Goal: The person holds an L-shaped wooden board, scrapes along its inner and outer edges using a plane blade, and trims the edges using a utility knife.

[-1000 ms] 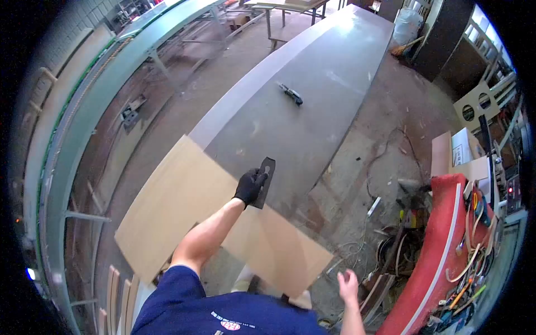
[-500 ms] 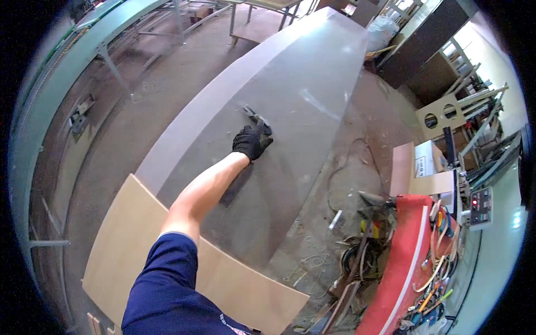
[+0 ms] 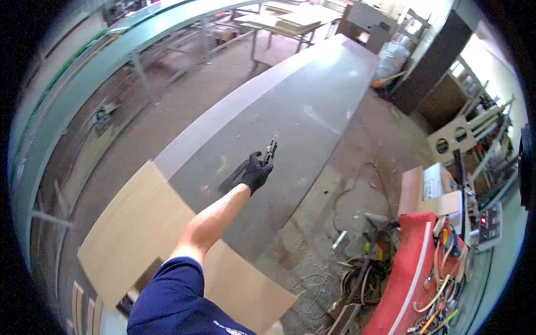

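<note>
My left hand (image 3: 257, 173), in a black glove, is closed around a small hand tool (image 3: 271, 152). The tool has dark sides, a yellowish part and a thin pale tip pointing away from me; its exact kind cannot be made out. Beneath the hand spreads a long grey sheet-like surface (image 3: 296, 106) with a paler band on its left side. The hand's shadow lies on it to the left. Nearer to me, a light wooden board (image 3: 131, 218) extends under my forearm, with a gap by the sleeve. My right hand is not in view.
On the right, a red-covered surface (image 3: 399, 279) carries tangled cables and hand tools (image 3: 441, 279). An open cardboard box (image 3: 412, 190) stands behind it. Coiled cable (image 3: 357, 279) and scraps lie on the floor. A metal-framed conveyor (image 3: 100, 50) runs along the left.
My left hand has drawn nearer to me, and the tool now points up and away instead of leaning left. The view has tilted up, showing more of the back tables.
</note>
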Available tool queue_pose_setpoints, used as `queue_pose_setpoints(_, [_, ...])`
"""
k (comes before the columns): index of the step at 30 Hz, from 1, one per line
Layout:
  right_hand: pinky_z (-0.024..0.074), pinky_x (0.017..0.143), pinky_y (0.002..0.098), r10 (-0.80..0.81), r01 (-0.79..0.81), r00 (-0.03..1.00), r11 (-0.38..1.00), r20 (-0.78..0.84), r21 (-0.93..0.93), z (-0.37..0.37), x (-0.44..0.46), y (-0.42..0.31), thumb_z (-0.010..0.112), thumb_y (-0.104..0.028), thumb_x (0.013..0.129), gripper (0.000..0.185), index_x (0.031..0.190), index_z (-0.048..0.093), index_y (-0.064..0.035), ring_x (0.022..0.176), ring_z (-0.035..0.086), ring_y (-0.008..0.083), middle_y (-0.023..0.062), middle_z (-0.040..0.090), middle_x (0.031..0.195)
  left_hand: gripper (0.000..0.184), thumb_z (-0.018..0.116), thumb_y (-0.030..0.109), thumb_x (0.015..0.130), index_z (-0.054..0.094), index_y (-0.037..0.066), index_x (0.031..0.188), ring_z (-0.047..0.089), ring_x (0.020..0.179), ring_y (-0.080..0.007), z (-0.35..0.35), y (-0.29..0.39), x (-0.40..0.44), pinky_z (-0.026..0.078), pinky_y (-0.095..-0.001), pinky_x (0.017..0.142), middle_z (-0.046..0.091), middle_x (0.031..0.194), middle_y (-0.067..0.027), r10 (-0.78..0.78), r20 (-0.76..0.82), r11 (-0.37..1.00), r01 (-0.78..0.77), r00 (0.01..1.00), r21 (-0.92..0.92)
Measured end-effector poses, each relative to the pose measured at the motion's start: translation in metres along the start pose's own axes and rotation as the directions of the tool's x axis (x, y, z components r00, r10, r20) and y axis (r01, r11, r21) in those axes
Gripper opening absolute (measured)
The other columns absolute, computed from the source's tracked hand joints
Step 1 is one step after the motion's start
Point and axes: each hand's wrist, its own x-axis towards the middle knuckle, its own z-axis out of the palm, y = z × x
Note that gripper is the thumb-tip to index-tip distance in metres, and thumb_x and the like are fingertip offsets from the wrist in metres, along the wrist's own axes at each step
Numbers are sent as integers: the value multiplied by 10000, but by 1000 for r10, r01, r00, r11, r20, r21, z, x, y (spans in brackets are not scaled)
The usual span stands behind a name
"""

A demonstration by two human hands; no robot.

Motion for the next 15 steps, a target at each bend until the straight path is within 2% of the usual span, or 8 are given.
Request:
queue_pose_setpoints(2, [480, 972, 383, -242, 239, 970, 969, 38, 68, -17, 16, -41, 623, -380, 991, 477, 1220, 637, 37, 1115, 621, 300, 195, 669, 1213, 521, 720, 270, 884, 467, 37, 1276, 626, 725, -203, -37, 16, -91, 497, -348, 631, 620, 871, -124, -23, 132, 969, 54, 991, -240])
queue_pose_setpoints(3, [463, 1018, 392, -229, 246, 955, 967, 190, -67, -28, 42, -42, 623, -371, 994, 484, 1280, 608, 19, 1181, 605, 330, 202, 642, 1277, 471, 702, 270, 912, 485, 42, 1262, 604, 719, -159, -50, 14, -134, 480, -311, 602, 608, 847, -81, -33, 173, 910, 101, 984, -402])
queue_pose_setpoints(4, [540, 828, 346, -355, 364, 925, 930, 136, -45, -15, 99, 14, 707, -301, 937, 394, 1143, 633, 26, 907, 661, 188, 120, 700, 987, 422, 685, 271, 941, 502, 47, 1248, 583, 713, -115, -59, 15, -182, 462, -274, 572, 597, 823, -38, -41, 200, 816, 149, 979, -559])
queue_pose_setpoints(5, [531, 776, 314, -347, 317, 920, 932, 180, 174, -11, 121, 21, 690, -290, 953, 345, 1100, 641, 19, 842, 632, 150, 78, 685, 923, 331, 670, 268, 967, 529, 58, 1181, 553, 661, -104, -67, 35, -236, 436, -253, 535, 554, 781, -11, -152, 119, 805, 193, 981, -561])
queue_pose_setpoints(7, [496, 698, 264, -479, 513, 801, 858, 360, -1, -22, 167, 21, 682, -272, 963, 323, 1123, 629, 4, 770, 574, 106, 27, 638, 863, 370, 678, 320, 963, 532, 38, 1154, 507, 583, -99, -75, 34, -326, 451, -265, 538, 561, 798, -29, -386, -63, 877, 345, 920, -333])
queue_pose_setpoints(10, [503, 751, 272, -464, 491, 727, 867, 507, 89, -28, 171, -17, 656, -259, 989, 354, 1213, 596, 9, 839, 576, 99, 37, 638, 962, 321, 662, 356, 970, 583, 63, 1072, 535, 665, -68, -64, -7, -451, 470, -267, 595, 565, 788, -4, -483, -296, 849, 359, 824, -388])
queue_pose_setpoints(13, [534, 831, 305, -333, 273, 656, 941, 677, 198, -22, 152, -53, 635, -301, 1003, 448, 1309, 547, 14, 1012, 660, 186, 100, 661, 1139, 350, 618, 307, 990, 572, 25, 1193, 687, 850, -313, -43, -40, -583, 540, -368, 737, 694, 1010, -167, -311, -472, 889, 428, 825, 161])
queue_pose_setpoints(15, [534, 861, 322, -213, 130, 603, 977, 769, 168, -19, 139, -66, 612, -331, 1014, 482, 1346, 518, 5, 1045, 660, 212, 119, 653, 1185, 394, 593, 267, 999, 543, 9, 1292, 662, 1061, -409, -2, -38, -653, 537, -419, 862, 667, 1176, -244, -266, -557, 851, 464, 786, 248])
